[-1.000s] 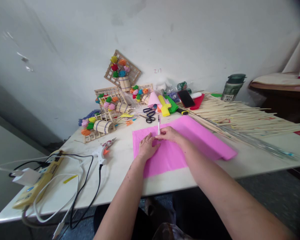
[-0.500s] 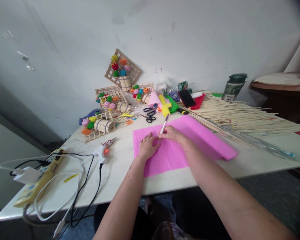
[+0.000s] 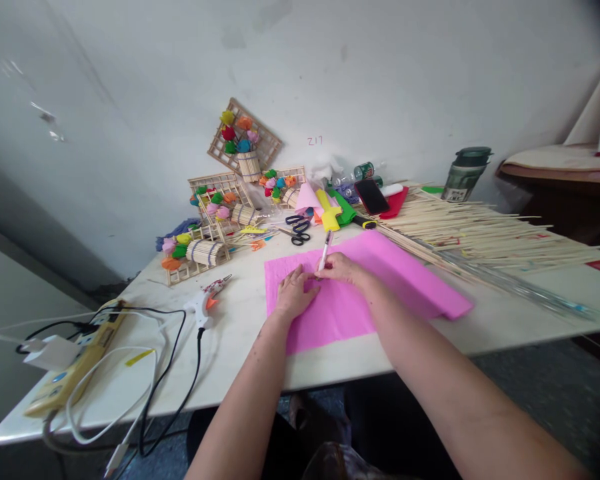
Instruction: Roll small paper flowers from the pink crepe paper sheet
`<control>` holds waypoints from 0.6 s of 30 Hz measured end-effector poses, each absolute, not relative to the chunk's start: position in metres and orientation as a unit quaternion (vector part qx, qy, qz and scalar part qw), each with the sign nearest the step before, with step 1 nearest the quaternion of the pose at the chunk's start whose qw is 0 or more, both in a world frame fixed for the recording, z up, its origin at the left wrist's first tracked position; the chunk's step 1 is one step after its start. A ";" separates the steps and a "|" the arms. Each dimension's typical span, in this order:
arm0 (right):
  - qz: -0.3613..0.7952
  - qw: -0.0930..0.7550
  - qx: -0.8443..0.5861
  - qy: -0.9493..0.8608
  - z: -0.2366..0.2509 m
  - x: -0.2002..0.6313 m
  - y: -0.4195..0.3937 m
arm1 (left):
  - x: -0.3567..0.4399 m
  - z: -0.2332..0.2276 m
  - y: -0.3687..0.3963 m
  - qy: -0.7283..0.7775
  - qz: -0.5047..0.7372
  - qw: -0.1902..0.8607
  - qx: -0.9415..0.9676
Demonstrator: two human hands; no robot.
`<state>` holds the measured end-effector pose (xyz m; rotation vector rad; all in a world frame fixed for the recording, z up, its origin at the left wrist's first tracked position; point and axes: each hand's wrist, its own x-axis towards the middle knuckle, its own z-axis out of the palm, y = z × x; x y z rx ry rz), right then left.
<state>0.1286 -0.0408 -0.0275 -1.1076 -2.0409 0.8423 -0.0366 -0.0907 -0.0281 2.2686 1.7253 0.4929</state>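
A pale table carried a pink paper sheet, with black scissors just behind that sheet, a heap of bamboo sticks to its right, a glue gun to its left, and a yellow power strip well apart at far left.

Soft, even daylight fills the scene, perhaps from the left, where pale glints streak the grey wall. Shadows on the table are faint. The wide lens bends the edges, the top right corner darkens, and the near forearms blur slightly.
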 end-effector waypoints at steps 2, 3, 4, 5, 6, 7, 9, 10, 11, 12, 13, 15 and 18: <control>0.323 0.326 -0.420 -0.783 -0.027 0.129 -0.041 | -0.037 -0.028 -0.091 0.592 0.167 0.124 0.778; 0.324 0.324 -0.420 -0.783 -0.026 0.129 -0.041 | -0.037 -0.028 -0.091 0.592 0.165 0.125 0.779; 0.323 0.323 -0.421 -0.783 -0.026 0.129 -0.041 | -0.037 -0.027 -0.091 0.592 0.164 0.126 0.779; 0.322 0.324 -0.422 -0.784 -0.026 0.129 -0.040 | -0.037 -0.027 -0.092 0.593 0.163 0.126 0.778; 0.321 0.324 -0.421 -0.784 -0.027 0.129 -0.040 | -0.037 -0.027 -0.092 0.593 0.162 0.126 0.778; 0.321 0.325 -0.421 -0.784 -0.027 0.129 -0.041 | -0.036 -0.027 -0.092 0.594 0.161 0.126 0.778; 0.319 0.325 -0.421 -0.784 -0.026 0.129 -0.041 | -0.036 -0.026 -0.092 0.594 0.160 0.126 0.778; 0.318 0.324 -0.423 -0.784 -0.025 0.128 -0.042 | -0.036 -0.026 -0.092 0.594 0.159 0.125 0.778; 0.315 0.323 -0.426 -0.784 -0.024 0.128 -0.043 | -0.036 -0.026 -0.092 0.595 0.158 0.125 0.778; 0.312 0.321 -0.430 -0.784 -0.023 0.128 -0.044 | -0.036 -0.026 -0.092 0.595 0.157 0.125 0.778; 0.309 0.318 -0.433 -0.785 -0.022 0.128 -0.045 | -0.036 -0.026 -0.093 0.597 0.155 0.125 0.777; 0.306 0.312 -0.439 -0.785 -0.021 0.128 -0.045 | -0.036 -0.025 -0.093 0.599 0.153 0.126 0.776; 0.313 0.317 -0.437 -0.781 -0.023 0.128 -0.043 | -0.036 -0.024 -0.093 0.598 0.152 0.129 0.776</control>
